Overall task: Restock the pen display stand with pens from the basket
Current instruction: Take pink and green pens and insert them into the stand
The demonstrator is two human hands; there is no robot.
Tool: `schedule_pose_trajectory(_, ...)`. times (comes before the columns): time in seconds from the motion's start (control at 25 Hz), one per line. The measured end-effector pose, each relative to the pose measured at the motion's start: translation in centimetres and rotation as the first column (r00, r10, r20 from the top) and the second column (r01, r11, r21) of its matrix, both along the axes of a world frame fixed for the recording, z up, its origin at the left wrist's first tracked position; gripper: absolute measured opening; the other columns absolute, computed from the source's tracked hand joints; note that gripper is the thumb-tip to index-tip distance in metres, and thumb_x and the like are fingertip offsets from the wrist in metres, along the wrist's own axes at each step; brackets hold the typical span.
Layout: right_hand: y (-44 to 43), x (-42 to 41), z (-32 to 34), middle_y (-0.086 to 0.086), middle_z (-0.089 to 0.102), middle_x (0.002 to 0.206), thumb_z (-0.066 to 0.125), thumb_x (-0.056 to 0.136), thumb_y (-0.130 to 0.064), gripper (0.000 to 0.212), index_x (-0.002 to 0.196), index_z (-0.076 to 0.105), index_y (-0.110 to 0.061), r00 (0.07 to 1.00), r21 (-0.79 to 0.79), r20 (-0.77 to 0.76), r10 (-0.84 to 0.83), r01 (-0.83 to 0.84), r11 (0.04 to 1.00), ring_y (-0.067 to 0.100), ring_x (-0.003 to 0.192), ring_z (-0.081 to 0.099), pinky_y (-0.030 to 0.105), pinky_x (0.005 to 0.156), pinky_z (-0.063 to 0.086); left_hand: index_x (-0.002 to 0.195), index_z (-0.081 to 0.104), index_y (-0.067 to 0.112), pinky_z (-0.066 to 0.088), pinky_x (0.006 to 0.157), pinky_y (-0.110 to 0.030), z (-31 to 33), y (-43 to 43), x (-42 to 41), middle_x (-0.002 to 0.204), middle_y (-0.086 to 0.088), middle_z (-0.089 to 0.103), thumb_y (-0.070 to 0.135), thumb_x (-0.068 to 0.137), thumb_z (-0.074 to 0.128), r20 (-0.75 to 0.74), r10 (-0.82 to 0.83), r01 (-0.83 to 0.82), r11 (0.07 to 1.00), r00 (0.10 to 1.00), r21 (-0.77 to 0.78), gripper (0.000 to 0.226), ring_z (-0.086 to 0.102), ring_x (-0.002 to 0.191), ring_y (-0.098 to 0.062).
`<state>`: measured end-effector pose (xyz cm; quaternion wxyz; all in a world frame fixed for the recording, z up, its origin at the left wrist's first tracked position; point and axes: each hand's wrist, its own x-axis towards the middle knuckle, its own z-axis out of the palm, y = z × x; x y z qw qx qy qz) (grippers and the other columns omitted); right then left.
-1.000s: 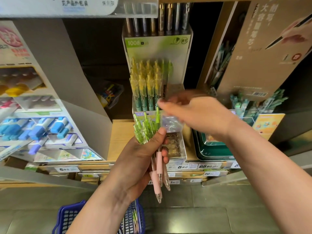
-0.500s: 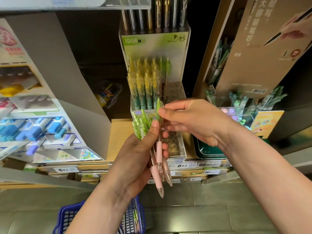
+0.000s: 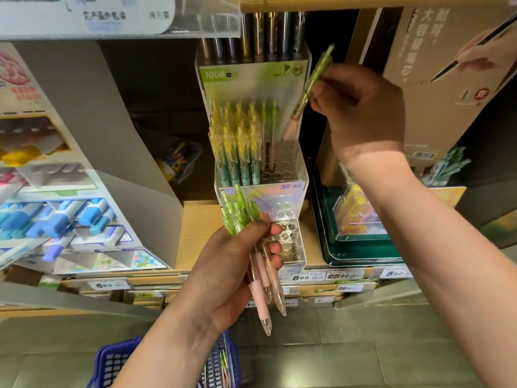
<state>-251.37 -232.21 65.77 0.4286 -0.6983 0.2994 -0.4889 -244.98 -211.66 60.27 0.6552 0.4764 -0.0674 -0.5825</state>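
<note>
Grips in the left hand (image 3: 237,264), fingers curled round them, a bundle of pens (image 3: 240,211): green clicker ends up, pink grips and clear tips down, held in front of the lower tier of the pen display stand (image 3: 268,197). Pinches in the right hand (image 3: 363,113) a single pen (image 3: 316,77) of the same kind, tilted, green end up and to the right, pink end just above the honeycomb slots (image 3: 282,161) at the right rear of the stand's upper tier; touching them or not, cannot tell. Left part of that tier packed with upright yellow-topped pens (image 3: 237,147). Stand set on the wooden shelf (image 3: 195,233), lower tier reaching the shelf's front edge. Low in view, beneath the left forearm, a blue basket (image 3: 112,362) with loose pens (image 3: 223,362) inside.
</note>
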Motion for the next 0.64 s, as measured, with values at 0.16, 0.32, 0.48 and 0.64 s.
schedule_pose_trajectory(0.16,-0.1,1.1,-0.7,-0.015,0.072,0.089,0.069,0.092,-0.021,0.016,0.106,0.075,-0.024,0.974,-0.131,-0.221,-0.049,0.020,0.991,0.001,0.083,0.070,0.018,0.086,0.055,0.105,0.065,0.007,0.056,0.060,-0.028,0.1,0.0,-0.3,0.085,-0.006,0.067,0.016,0.096,0.064,0.012,-0.010,0.010,1.000,1.000,0.000,0.012,0.060,0.065,-0.015)
schedule_pose_trajectory(0.32,-0.1,1.7,-1.5,-0.010,0.073,0.094,0.070,0.092,-0.020,0.018,0.109,0.076,-0.017,0.912,-0.187,-0.408,-0.044,-0.036,0.982,0.001,0.082,0.066,0.006,0.081,0.047,0.106,0.061,0.008,0.053,0.058,-0.026,0.0,-0.1,-0.3,0.082,-0.004,0.064,0.015,0.098,0.062,0.000,-0.010,0.010,1.000,1.000,-0.009,0.010,0.056,0.061,-0.014)
schedule_pose_trajectory(0.48,-0.2,1.5,-2.3,-0.005,0.076,0.103,0.069,0.093,-0.027,0.020,0.111,0.075,-0.019,0.846,-0.147,-0.530,-0.056,-0.026,0.989,0.005,0.088,0.067,0.013,0.082,0.044,0.102,0.063,0.010,0.052,0.057,-0.026,0.0,-0.2,-0.2,0.082,-0.004,0.063,0.015,0.097,0.063,-0.015,-0.017,0.017,1.000,1.000,-0.002,0.007,0.055,0.061,-0.013)
schedule_pose_trajectory(0.64,0.7,0.8,-1.5,-0.011,0.074,0.097,0.068,0.093,-0.038,0.020,0.106,0.075,-0.025,0.774,-0.075,-0.630,-0.058,0.014,0.997,0.007,0.088,0.068,0.014,0.076,0.041,0.104,0.064,0.009,0.053,0.057,-0.026,-0.1,-0.1,-0.2,0.084,-0.004,0.065,0.015,0.097,0.064,-0.016,-0.024,0.023,0.999,1.000,-0.024,0.010,0.056,0.062,-0.013)
